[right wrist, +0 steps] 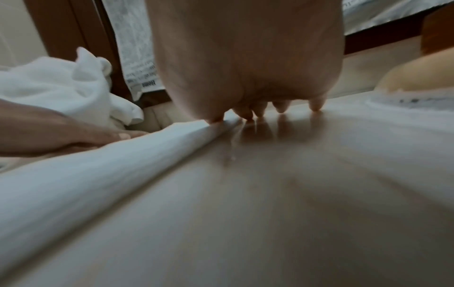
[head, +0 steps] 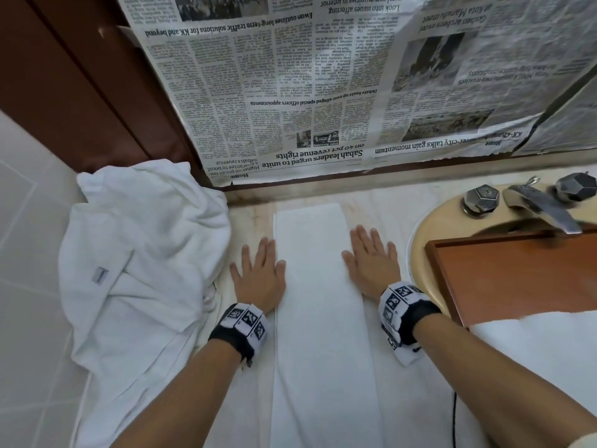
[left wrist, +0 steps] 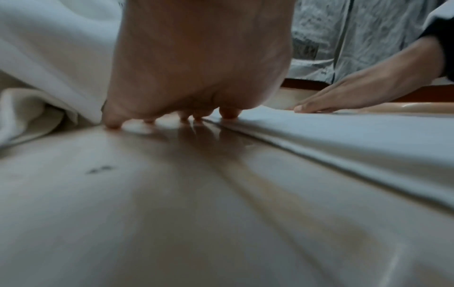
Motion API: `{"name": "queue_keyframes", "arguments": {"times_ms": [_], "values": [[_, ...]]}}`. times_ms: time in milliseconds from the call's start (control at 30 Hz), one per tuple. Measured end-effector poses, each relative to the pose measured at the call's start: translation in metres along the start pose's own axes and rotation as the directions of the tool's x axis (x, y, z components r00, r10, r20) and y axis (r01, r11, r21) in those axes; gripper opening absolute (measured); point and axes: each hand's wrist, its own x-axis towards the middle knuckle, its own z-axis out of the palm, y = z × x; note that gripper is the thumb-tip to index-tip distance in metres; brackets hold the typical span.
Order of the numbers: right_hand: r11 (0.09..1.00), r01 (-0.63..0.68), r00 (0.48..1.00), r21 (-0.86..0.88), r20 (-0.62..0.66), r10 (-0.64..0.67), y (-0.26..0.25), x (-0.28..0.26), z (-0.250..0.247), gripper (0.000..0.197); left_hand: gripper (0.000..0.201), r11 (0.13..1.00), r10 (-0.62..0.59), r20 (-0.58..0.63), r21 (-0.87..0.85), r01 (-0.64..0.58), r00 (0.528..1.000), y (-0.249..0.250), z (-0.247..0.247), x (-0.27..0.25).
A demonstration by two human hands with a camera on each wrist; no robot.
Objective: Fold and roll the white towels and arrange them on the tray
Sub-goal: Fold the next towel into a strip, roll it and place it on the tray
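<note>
Cloth is what you are handling, so expect it to be soft, light and limp, with no stiffness of its own. The towel (head: pixel 319 318) lies folded into a long narrow strip down the centre of the head view, flat on the pale tabletop (head: pixel 384 205), running from near the newspaper (head: pixel 290 92) at the top to the bottom edge of the frame. Your left hand (head: pixel 258 276) lies flat just beside its left edge and your right hand (head: pixel 371 263) flat on its right edge, fingers (head: pixel 363 234) straight and spread, gripping nothing. The wrist views show layered folded edges that look thin and likely to slip apart if dragged. The tabletop looks glossy, so the strip will probably slide rather than stay put. I judge the best hold for rolling is at one short end, pinching through all layers at both corners, then pressing evenly along the width so the roll stays tight and straight. A heap of towels (head: pixel 139 253) sits at the left of the frame; these will tangle if pulled from the middle, so lift by a hem. The wooden tray (head: pixel 484 270) rests over the sink (head: pixel 423 227) at the right, with something white at its near end, close to you.
</note>
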Motion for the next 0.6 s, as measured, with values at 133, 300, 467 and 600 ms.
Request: {"name": "queue_keyframes", "arguments": {"times_ms": [133, 300, 467, 600], "values": [[0.995, 0.099, 0.995, 0.015, -0.028, -0.099, -0.008, -0.060, 0.017, 0.063, 0.055, 0.997, 0.078, 0.043, -0.031, -0.077, 0.996, -0.003, 0.013, -0.060], [0.981, 0.193, 0.980, -0.026, -0.049, -0.194, -0.008, -0.151, 0.058, 0.064, 0.063, 0.993, 0.102, 0.098, 0.045, -0.107, 0.990, -0.012, 0.037, -0.130], [0.987, 0.151, 0.989, -0.053, 0.015, -0.150, 0.010, -0.166, 0.059, 0.063, 0.069, 0.991, 0.100, 0.046, 0.082, -0.104, 0.994, -0.004, 0.054, -0.149], [0.984, 0.139, 0.990, -0.108, 0.039, -0.135, 0.015, -0.138, 0.042, 0.071, 0.073, 0.992, 0.078, 0.053, 0.096, -0.083, 0.996, 0.017, 0.054, -0.130]]}}
